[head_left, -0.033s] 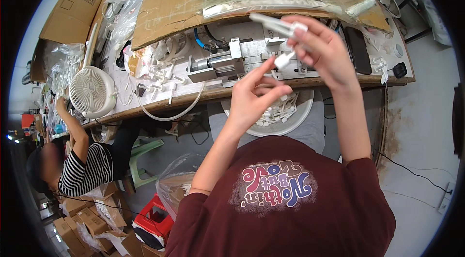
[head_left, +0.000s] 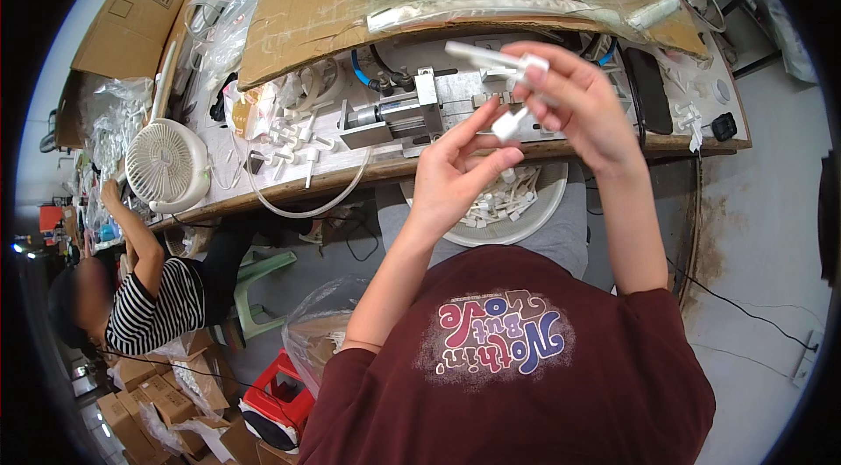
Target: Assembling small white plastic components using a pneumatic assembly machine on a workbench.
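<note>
My right hand [head_left: 578, 110], raised over the bench edge, is closed around white plastic fittings. One has a long stem [head_left: 477, 53] pointing left from the fingers; another has a short round cap [head_left: 506, 126] hanging below them. My left hand [head_left: 451, 172] is just left of and below it, its thumb and index finger on either side of that cap. A small white end [head_left: 509, 174] shows under the left thumb; whether the hand holds it I cannot tell. Behind the hands lies a metal clamping fixture [head_left: 427, 106] with a cylinder, partly hidden by them.
A basin [head_left: 554, 202] of white fittings rests on my lap. Cardboard [head_left: 289, 36] with bagged fittings covers the bench's back. Loose fittings [head_left: 293, 145] and a white fan [head_left: 166, 165] stand left, a black phone [head_left: 646, 90] right. A co-worker in a striped shirt [head_left: 158, 303] sits at left.
My right hand has come slightly down and left with its fittings. The hanging cap has dropped between my left thumb and index finger. My left hand has barely moved.
</note>
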